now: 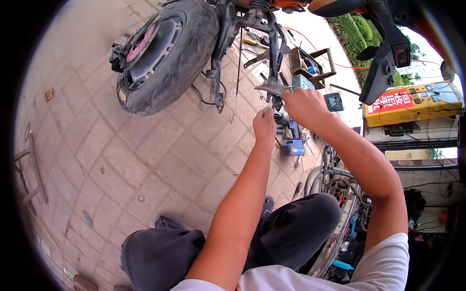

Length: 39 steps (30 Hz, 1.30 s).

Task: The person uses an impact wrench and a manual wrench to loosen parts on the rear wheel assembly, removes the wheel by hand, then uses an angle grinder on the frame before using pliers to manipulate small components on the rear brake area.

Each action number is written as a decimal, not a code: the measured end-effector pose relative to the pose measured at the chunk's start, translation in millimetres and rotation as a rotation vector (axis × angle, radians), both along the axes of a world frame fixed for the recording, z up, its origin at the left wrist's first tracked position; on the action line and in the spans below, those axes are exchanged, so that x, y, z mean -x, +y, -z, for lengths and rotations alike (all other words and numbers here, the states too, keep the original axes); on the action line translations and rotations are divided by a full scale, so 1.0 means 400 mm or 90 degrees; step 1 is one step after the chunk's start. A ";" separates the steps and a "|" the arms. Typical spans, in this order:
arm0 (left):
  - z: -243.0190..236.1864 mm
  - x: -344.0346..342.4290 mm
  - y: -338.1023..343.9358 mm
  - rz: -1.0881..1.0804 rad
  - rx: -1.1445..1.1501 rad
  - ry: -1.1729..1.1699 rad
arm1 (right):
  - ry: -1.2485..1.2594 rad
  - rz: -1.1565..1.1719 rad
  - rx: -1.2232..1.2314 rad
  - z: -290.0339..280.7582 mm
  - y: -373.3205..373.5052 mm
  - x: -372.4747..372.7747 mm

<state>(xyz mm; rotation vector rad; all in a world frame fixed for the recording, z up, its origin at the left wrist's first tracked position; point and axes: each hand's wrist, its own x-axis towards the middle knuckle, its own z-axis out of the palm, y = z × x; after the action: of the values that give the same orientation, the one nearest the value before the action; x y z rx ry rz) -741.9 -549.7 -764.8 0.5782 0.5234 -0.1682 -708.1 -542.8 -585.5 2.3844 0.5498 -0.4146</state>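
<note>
My right hand (306, 107) is closed at a grey metal piece (268, 88) that tapers to the left, somewhat like a hammer head. Its handle, if it has one, is hidden by my fingers. Just below and to the left, my left hand (265, 127) is closed, fingertips pinched near the lower end of the motorcycle's right black arm (275, 58). What sits in those fingertips is too small to make out. The left black arm (217, 80) ends in a bare bracket, and beside it is a wheel (196, 58) with a worn tyre and a brake disc.
A blue cordless power tool (293, 140) lies below my hands. Beyond them are an open wooden toolbox (313, 65) and scattered tools on the paving (160, 140). A yellow machine (415, 106) stands at the right, above a parts-filled tray (335, 237) beside my knee.
</note>
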 end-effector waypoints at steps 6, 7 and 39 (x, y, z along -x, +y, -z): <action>0.011 0.011 0.059 0.004 0.029 0.029 | -0.057 0.074 -0.060 0.056 0.013 -0.015; 0.026 0.002 0.074 0.005 -0.001 0.032 | -0.060 0.109 -0.033 0.032 0.005 0.007; -0.048 -0.158 0.025 0.219 -0.479 -0.267 | -0.449 0.713 -0.561 0.464 -0.938 0.424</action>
<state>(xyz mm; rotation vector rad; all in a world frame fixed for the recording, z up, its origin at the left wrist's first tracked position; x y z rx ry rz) -678.9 -539.7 -745.5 1.4037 0.0528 -0.1678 -877.6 -918.1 -771.3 3.1940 -1.2170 0.3368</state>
